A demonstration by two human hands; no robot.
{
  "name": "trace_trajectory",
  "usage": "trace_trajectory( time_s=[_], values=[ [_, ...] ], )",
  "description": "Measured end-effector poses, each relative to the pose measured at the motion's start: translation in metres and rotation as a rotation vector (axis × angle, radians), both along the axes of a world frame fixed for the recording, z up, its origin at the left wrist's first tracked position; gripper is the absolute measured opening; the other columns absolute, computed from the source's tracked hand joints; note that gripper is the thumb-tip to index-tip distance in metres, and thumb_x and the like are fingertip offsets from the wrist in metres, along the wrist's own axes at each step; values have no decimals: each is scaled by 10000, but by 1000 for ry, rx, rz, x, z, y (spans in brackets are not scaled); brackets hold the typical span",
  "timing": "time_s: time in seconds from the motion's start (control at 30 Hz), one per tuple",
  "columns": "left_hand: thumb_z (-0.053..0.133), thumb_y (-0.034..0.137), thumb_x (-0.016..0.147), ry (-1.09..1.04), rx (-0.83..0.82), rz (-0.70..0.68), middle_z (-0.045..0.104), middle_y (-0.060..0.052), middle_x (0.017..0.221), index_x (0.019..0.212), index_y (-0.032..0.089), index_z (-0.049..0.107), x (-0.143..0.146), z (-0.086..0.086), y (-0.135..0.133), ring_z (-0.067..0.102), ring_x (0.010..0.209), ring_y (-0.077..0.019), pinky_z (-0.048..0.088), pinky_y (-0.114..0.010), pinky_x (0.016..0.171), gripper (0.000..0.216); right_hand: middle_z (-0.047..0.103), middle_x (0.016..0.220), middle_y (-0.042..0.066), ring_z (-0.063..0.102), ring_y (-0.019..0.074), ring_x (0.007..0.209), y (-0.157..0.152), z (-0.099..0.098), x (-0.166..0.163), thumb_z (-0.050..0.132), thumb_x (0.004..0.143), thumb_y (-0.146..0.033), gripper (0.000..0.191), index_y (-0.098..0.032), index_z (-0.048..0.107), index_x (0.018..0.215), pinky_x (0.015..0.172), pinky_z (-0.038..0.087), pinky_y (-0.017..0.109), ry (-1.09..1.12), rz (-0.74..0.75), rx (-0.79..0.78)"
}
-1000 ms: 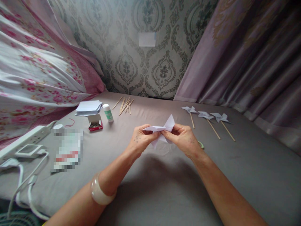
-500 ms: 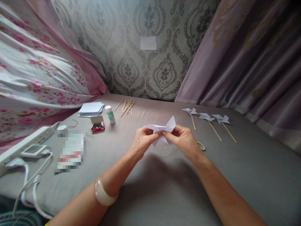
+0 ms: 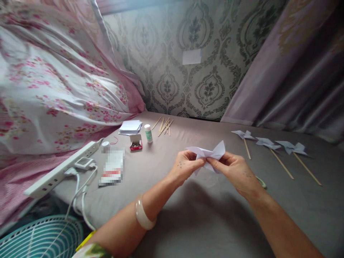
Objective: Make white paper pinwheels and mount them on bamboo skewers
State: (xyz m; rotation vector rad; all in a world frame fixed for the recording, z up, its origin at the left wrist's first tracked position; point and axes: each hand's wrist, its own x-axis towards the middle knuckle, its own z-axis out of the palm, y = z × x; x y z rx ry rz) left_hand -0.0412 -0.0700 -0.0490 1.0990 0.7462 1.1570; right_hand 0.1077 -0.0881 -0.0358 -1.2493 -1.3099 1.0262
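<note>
Both hands pinch a folded white paper pinwheel (image 3: 212,154) above a grey bedsheet (image 3: 188,215). My left hand (image 3: 185,166) grips the paper's left side with fingers closed, a pale bangle on that wrist. My right hand (image 3: 236,170) pinches the middle from the right. To the right lie three finished paper pinwheels on wooden sticks (image 3: 268,150). Partly hidden under my right hand is a green object (image 3: 262,182).
At the back left are a paper stack (image 3: 130,127), a small glue bottle (image 3: 148,133), an open red box (image 3: 135,143) and loose wooden sticks (image 3: 163,126). A white power strip (image 3: 61,170) with cables, a floral quilt (image 3: 53,89) and a teal fan grille (image 3: 40,240) are left. Purple curtain at right.
The view has swung left and down, so the fan grille and more quilt show. My hands keep pinching the paper, working its folds slightly.
</note>
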Motion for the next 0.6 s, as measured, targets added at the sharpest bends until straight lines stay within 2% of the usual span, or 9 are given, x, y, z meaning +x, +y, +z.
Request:
trace_trajectory(
  time_s=[0.33, 0.47, 0.6],
  values=[
    [672, 229, 590, 68, 0, -25, 623, -7, 641, 690, 118, 705, 1, -5, 3, 481, 563, -98, 326, -233, 555, 153, 761, 824, 67, 669, 190, 721, 3, -8, -2, 841, 508, -522, 453, -184, 766, 799, 682, 513, 303, 124, 22, -73],
    [684, 234, 597, 120, 3, -26, 591, 8, 594, 661, 132, 702, 1, -9, 5, 437, 526, -91, 277, -238, 521, 122, 758, 815, 64, 660, 180, 700, 6, -13, -2, 841, 527, -498, 422, -178, 766, 793, 666, 502, 296, 132, 35, -69],
    [739, 275, 594, 97, 17, -22, 618, -8, 606, 689, 134, 722, 0, -10, 7, 485, 562, -114, 316, -247, 551, 171, 756, 802, 55, 658, 178, 702, 6, -12, 1, 843, 544, -462, 390, -179, 766, 800, 679, 504, 306, 145, 64, -48]
  ],
)
